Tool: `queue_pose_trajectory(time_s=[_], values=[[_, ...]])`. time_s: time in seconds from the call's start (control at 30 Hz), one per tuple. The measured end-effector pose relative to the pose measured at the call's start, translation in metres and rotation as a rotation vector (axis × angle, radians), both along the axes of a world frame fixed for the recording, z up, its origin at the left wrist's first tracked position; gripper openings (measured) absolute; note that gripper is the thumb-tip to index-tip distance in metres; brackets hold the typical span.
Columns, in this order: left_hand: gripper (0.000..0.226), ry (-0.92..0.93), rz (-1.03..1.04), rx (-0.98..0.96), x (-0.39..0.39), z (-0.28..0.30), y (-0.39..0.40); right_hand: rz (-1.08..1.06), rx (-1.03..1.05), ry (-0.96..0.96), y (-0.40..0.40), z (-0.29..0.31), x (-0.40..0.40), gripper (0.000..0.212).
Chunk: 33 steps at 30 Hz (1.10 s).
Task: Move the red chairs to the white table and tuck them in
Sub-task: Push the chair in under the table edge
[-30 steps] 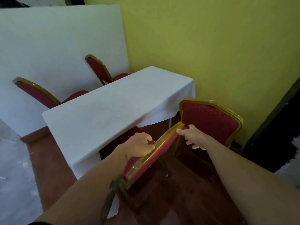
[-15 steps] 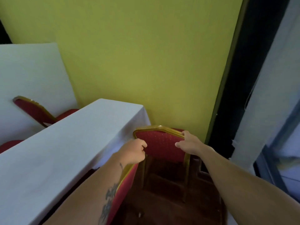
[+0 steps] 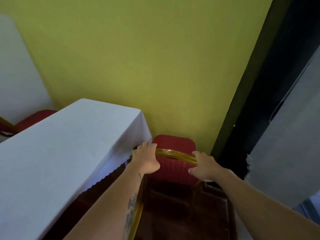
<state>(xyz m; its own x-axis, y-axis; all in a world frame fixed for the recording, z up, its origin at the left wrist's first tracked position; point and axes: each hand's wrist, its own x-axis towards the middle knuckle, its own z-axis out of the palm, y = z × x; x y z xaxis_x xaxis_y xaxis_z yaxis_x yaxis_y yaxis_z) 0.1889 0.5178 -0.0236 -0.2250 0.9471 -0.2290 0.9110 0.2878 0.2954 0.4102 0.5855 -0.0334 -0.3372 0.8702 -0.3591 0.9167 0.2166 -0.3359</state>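
Observation:
A red chair (image 3: 174, 168) with a gold frame stands at the right end of the white table (image 3: 60, 153), close to the yellow wall. Its seat shows beyond the backrest, toward the wall. My left hand (image 3: 147, 161) grips the left end of the backrest's top rail, next to the tablecloth's corner. My right hand (image 3: 206, 168) grips the right end of the same rail. A second red chair's gold frame (image 3: 136, 220) runs under my left forearm beside the table. A third red chair (image 3: 34, 118) sits at the table's far side.
The yellow wall (image 3: 138, 66) is right behind the held chair. A dark door frame (image 3: 251, 118) and a grey panel (image 3: 294, 135) close off the right. Dark wooden floor (image 3: 199, 213) lies below the chair. A white board (image 3: 15, 75) leans at the far left.
My left hand has left the nearer chair's backrest and taken the corner chair's top rail. My right hand has slid along that rail. The view has come closer, more from above.

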Motion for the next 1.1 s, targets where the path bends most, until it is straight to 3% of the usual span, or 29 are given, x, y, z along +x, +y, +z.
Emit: queue_pose_trajectory(time_s=[0.07,0.2,0.33,0.43,0.57,0.67,0.9,1.1], values=[[0.071,0.022,-0.011,-0.043,-0.009,-0.009,0.018,0.034,0.003,-0.043,0.007,-0.007,-0.008,0.082],[0.028,0.080,-0.067,-0.040,-0.024,-0.023,0.040,0.063,0.059,-0.092,0.014,-0.019,-0.019,0.068],[0.032,-0.017,-0.081,-0.033,-0.038,-0.036,0.045,0.070,0.136,-0.084,0.013,-0.028,-0.019,0.049],[0.018,0.008,-0.054,0.005,-0.035,-0.041,0.043,0.095,0.178,-0.099,0.013,-0.027,-0.013,0.046],[0.026,0.194,-0.125,-0.101,-0.010,-0.032,0.037,0.105,0.141,-0.088,0.012,-0.032,0.016,0.030],[0.036,0.234,-0.118,-0.148,0.011,-0.036,0.026,0.052,0.107,-0.010,0.008,-0.040,0.044,0.022],[0.036,0.169,-0.062,-0.206,0.066,-0.034,-0.003,0.075,0.116,0.025,0.019,-0.038,0.081,0.026],[0.033,0.303,-0.054,-0.264,0.108,-0.028,-0.015,0.061,0.036,0.086,0.020,-0.041,0.108,0.023]])
